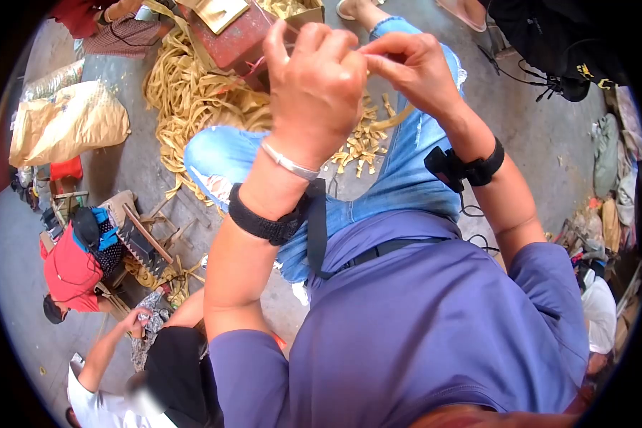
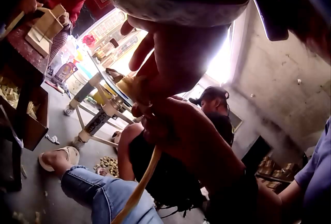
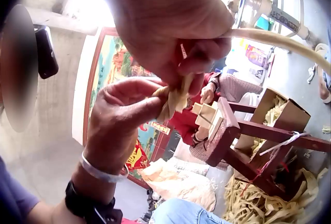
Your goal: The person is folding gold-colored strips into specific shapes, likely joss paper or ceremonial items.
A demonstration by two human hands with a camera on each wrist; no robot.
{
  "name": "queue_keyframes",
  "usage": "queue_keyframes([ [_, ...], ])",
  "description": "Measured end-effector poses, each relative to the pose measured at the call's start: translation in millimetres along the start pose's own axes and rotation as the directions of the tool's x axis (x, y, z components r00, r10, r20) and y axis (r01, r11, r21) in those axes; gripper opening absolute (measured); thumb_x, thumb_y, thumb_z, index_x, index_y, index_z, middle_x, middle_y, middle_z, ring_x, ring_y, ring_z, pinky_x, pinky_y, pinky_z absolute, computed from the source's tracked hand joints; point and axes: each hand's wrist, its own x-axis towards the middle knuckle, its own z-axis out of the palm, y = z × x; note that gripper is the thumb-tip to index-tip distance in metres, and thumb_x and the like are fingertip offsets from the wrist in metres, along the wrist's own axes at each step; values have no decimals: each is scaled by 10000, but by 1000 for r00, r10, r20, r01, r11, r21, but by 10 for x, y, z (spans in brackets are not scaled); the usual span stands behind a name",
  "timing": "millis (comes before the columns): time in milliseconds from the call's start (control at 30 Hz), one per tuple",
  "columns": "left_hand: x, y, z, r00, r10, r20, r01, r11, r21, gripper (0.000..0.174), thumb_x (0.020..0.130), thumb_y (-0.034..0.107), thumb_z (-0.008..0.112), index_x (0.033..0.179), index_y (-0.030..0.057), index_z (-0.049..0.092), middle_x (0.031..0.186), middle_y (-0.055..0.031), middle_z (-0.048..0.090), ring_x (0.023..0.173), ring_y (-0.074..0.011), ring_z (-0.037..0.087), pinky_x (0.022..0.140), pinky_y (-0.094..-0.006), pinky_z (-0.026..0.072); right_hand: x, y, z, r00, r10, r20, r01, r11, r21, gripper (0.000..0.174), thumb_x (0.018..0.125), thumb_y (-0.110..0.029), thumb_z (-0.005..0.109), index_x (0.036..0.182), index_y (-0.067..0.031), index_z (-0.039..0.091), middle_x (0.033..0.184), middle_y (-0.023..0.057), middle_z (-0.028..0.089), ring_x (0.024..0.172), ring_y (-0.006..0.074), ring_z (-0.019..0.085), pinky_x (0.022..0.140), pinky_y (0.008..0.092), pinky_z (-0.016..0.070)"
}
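Both hands meet in front of the chest. The left hand [image 1: 314,89], with a light bracelet at its wrist, pinches a folded piece of a tan strip [image 3: 177,100] between thumb and fingers. Right against it, the right hand [image 1: 417,75] grips the same strip with curled fingers. In the right wrist view the strip looks folded or knotted between the two hands. Its long tail trails from the right hand and hangs down in the left wrist view. Below the hands, short tan pieces [image 1: 357,153] lie on the floor between the knees.
A heap of long tan strips [image 1: 192,93] covers the floor beside a red wooden stand [image 1: 232,43]. A cardboard box [image 3: 287,113] holds more pieces. Across the stand, a person in red handles a wooden block [image 3: 207,115]. Other people sit at the left and behind.
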Motion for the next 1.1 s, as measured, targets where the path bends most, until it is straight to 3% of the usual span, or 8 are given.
queue_keyframes([
  [233, -12, 69, -161, 960, -233, 154, 265, 935, -236, 121, 724, 131, 701, 772, 74, 606, 612, -44, 593, 584, -191, 607, 766, -344, 472, -66, -73, -136, 960, 65, 273, -131, 964, 233, 172, 802, -131, 702, 886, 11, 652, 743, 10, 640, 672, 51, 559, 577, 213, 445],
  [333, 7, 126, -200, 895, -393, 212, 446, 780, -439, 117, 726, 92, 696, 776, 49, 600, 631, -36, 606, 601, -126, 613, 634, -274, 492, -143, -77, -75, 960, 85, 266, -167, 938, 304, 171, 806, -132, 694, 851, 25, 642, 756, 13, 640, 677, 52, 562, 576, 203, 442],
  [367, 17, 176, -216, 840, -484, 245, 537, 683, -495, 117, 724, 107, 681, 754, 79, 572, 614, -61, 591, 588, -220, 609, 542, -318, 461, -164, -76, -70, 951, 138, 278, -241, 892, 383, 147, 799, -115, 677, 858, 15, 639, 774, 9, 638, 693, 53, 569, 588, 196, 443],
  [600, -492, 422, 206, 807, -582, 102, 541, 657, -525, 191, 739, 9, 714, 816, 66, 548, 710, 8, 569, 593, -63, 521, 524, -201, 418, -390, 19, 145, 939, 341, 44, -229, 524, 820, 207, 769, 13, 624, 956, -63, 579, 849, 22, 641, 654, 39, 534, 519, 173, 370],
  [733, -300, 523, 194, 573, -814, 95, 564, 307, -766, 131, 749, -7, 688, 840, 31, 600, 731, -45, 598, 656, -147, 602, 539, -236, 468, -443, 78, 157, 937, 339, 87, -236, 428, 872, 322, 761, 40, 607, 1035, -89, 500, 858, 27, 644, 670, 44, 547, 509, 166, 358],
  [867, -478, 311, 295, 577, -648, 497, 640, -19, -768, 105, 779, -8, 665, 877, 2, 628, 741, -9, 629, 667, -70, 595, 582, -186, 471, -456, 16, 254, 943, 328, -57, -157, 590, 792, 337, 761, 38, 640, 1040, -78, 491, 848, 28, 651, 711, 61, 578, 530, 178, 410],
  [1000, -494, 273, 149, 591, -681, 433, 661, 101, -744, 91, 775, 26, 683, 808, 0, 602, 743, 2, 632, 664, -44, 578, 607, -203, 475, -474, 157, 219, 919, 394, -22, -293, 717, 633, 261, 747, -7, 728, 953, -39, 571, 866, 36, 652, 736, 76, 605, 583, 194, 476],
  [1100, -482, 293, 94, 763, -587, 272, 600, 486, -635, 99, 752, 5, 675, 802, 30, 593, 728, -12, 627, 670, -72, 597, 630, -217, 480, -518, 263, 295, 948, 247, -202, -121, 865, 488, 131, 744, -47, 759, 830, -2, 670, 813, 30, 671, 698, 72, 614, 613, 199, 495],
])
